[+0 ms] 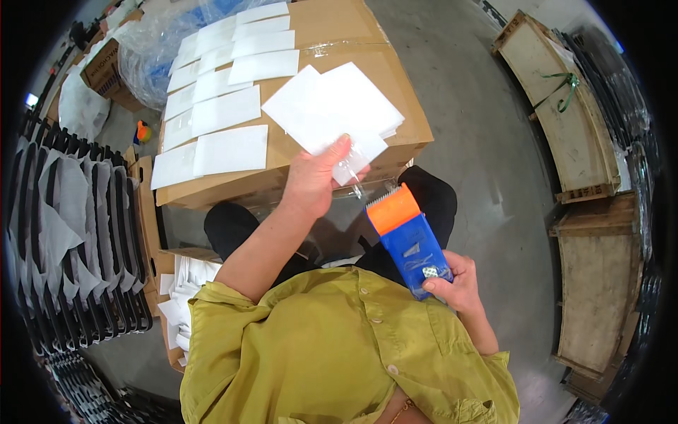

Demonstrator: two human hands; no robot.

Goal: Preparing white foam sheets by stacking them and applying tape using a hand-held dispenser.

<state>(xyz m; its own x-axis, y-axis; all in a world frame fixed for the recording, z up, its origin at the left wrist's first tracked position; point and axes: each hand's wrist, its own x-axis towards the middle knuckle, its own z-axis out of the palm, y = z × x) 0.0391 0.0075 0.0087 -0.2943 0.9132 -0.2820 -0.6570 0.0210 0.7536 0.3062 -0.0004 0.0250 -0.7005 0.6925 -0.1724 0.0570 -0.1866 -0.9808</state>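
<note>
On the cardboard box (339, 28), white sheets (227, 111) lie in overlapping rows, perhaps saving space; the left hand (318, 173) pinches a fanned white stack (332, 102) by its near end, and the right hand (455, 283) grips a tape dispenser (411, 244), likely angled so its teeth (383, 195) face the stack

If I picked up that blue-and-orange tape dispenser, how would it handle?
The tape dispenser would probably feel stiff: its straight sides show no bend in the right hand. It seems light enough for one-handed use, since only that hand supports it. Its toothed edge might snag on things.
</note>
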